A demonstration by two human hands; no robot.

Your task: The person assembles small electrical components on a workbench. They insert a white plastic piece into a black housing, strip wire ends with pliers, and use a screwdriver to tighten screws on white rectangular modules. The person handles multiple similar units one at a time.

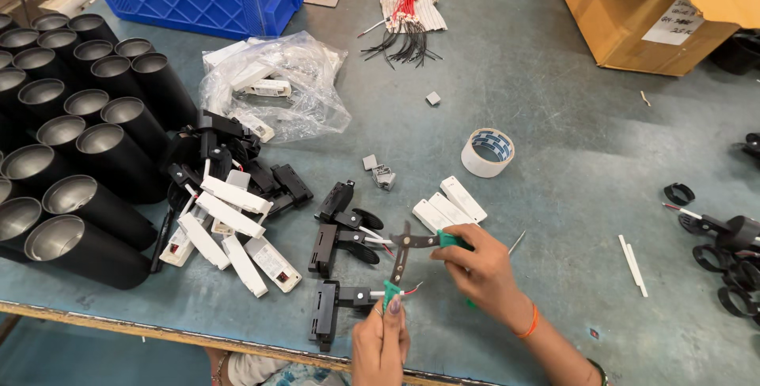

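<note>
At the lower middle of the frame the person's right hand (479,263) grasps one green handle of a small pair of cutters (405,253), its grip clenched around it, while the left hand (380,337) pinches the tool's other green handle low down, close to where thin red and white wires (405,292) stick out. Those wires run from a black adapter block (326,315) that lies on the tabletop (570,140) just left of the left hand; whether the left fingers also pinch the wire ends I cannot tell, since the thumb covers that spot. The cutter's jaws point up and left, just above the leads, so the step in hand looks like trimming or stripping the wire ends of this block. The next move seems to call for a steady hold on the leads and a careful placing of the jaws on the thin wire, with a light squeeze so the strands are not cut through. Two more black adapter blocks (336,228) lie just above, and white driver boxes (229,224) are heaped to the left beside rows of black cylindrical lamp housings (87,156) along the left edge. A roll of tape (488,152) stands right of centre, a bundle of red and black wires (405,26) lies at the top, and a cardboard box (657,6) fills the upper right corner.
</note>
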